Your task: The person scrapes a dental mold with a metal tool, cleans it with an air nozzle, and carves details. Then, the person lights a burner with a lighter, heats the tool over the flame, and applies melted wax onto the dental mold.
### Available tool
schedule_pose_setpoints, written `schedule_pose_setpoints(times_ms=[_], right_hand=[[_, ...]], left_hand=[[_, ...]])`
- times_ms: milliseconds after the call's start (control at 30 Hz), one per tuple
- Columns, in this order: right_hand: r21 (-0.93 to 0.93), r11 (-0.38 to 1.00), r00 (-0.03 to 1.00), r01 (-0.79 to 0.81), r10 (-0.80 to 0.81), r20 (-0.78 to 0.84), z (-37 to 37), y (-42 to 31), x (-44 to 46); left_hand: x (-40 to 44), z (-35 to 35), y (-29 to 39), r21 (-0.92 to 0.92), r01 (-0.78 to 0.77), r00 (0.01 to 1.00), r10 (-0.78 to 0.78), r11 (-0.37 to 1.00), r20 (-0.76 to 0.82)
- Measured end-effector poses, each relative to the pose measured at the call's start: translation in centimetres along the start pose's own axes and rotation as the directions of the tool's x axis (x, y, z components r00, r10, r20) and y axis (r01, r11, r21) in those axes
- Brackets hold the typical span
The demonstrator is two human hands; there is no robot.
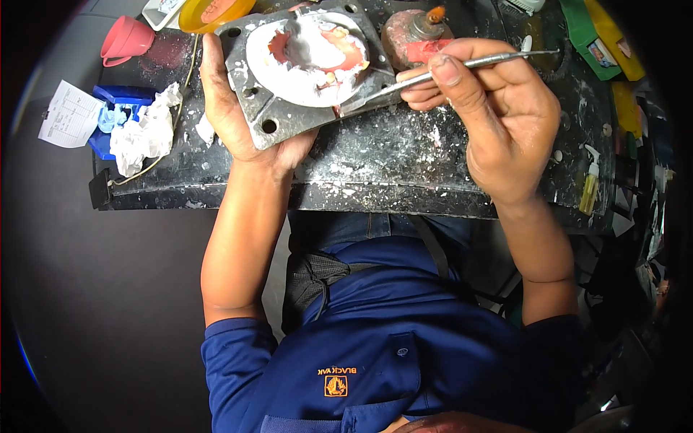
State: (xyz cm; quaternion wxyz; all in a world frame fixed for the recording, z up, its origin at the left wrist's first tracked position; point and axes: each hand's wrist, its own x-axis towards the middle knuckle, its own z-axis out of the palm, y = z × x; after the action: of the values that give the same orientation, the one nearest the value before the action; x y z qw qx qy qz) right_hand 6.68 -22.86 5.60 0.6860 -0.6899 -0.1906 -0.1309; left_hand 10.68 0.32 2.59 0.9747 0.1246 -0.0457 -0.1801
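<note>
My left hand (249,130) is closed around the edge of a grey metal dental flask half (271,108), holding it tilted over the bench. White plaster (307,90) fills the flask, with a horseshoe of pink wax (349,52) and some tooth-like bits set in it. Between the thumb and fingers of my right hand (498,108), I grip a slim metal wax spatula (473,63). Its flat blade rests at or just over the flask's near rim; contact is hard to tell.
Behind the flask stands a spirit lamp (404,40) with an orange flame (436,14). A pink cup (128,40), a yellow bowl (191,18) and a blue tray (103,144) with crumpled white material (148,133) lie left. A small bottle (590,189) is right. White crumbs litter the black bench (382,162).
</note>
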Motion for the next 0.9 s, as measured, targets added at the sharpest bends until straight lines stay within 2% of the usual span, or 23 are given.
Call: schedule_pose_setpoints(times_ms=[67,200,300,367,567,667,800,867,900], right_hand=[[-0.006,1.000,1.000,0.018,-0.018,-0.009,0.0,-0.1,0.1],[-0.038,0.999,1.000,0.023,-0.022,0.017,-0.2,-0.2,-0.1],[-0.001,1.000,1.000,0.005,-0.005,-0.021,-0.1,-0.3,0.0],[-0.047,0.999,0.999,0.021,-0.020,0.033,-0.4,-0.2,0.0],[-0.015,1.000,1.000,0.017,-0.017,0.026,-0.2,-0.2,-0.2],[0.003,1.000,1.000,-0.013,0.013,-0.003,0.0,-0.3,-0.1],[-0.056,0.998,0.999,0.029,-0.027,0.041,-0.6,0.0,0.2],[0.002,1.000,0.999,0.003,-0.003,0.032,-2.4,0.6,0.8],[0.122,0.991,0.998,-0.060,0.063,-0.025,-3.6,0.8,1.3]], left_hand=[[0.0,0.3,-0.1,0.058,-0.017,0.999,0.019,0.998,-0.034],[0.0,-0.1,0.0,0.020,-0.014,1.000,0.014,1.000,0.008],[0.1,0.2,-0.3,0.074,-0.058,0.996,0.062,0.996,-0.056],[0.1,0.2,-0.3,0.119,-0.073,0.993,0.084,0.990,-0.082],[0.1,0.8,-0.6,0.172,-0.090,0.984,0.114,0.981,-0.136],[0.1,0.5,-0.4,0.138,-0.068,0.994,0.078,0.988,-0.072],[0.1,0.8,-0.6,0.137,-0.084,0.988,0.100,0.987,-0.117],[0.1,0.5,-0.4,0.107,-0.063,0.993,0.073,0.992,-0.093],[0.0,0.6,-0.4,0.092,-0.063,0.993,0.072,0.994,-0.095]])
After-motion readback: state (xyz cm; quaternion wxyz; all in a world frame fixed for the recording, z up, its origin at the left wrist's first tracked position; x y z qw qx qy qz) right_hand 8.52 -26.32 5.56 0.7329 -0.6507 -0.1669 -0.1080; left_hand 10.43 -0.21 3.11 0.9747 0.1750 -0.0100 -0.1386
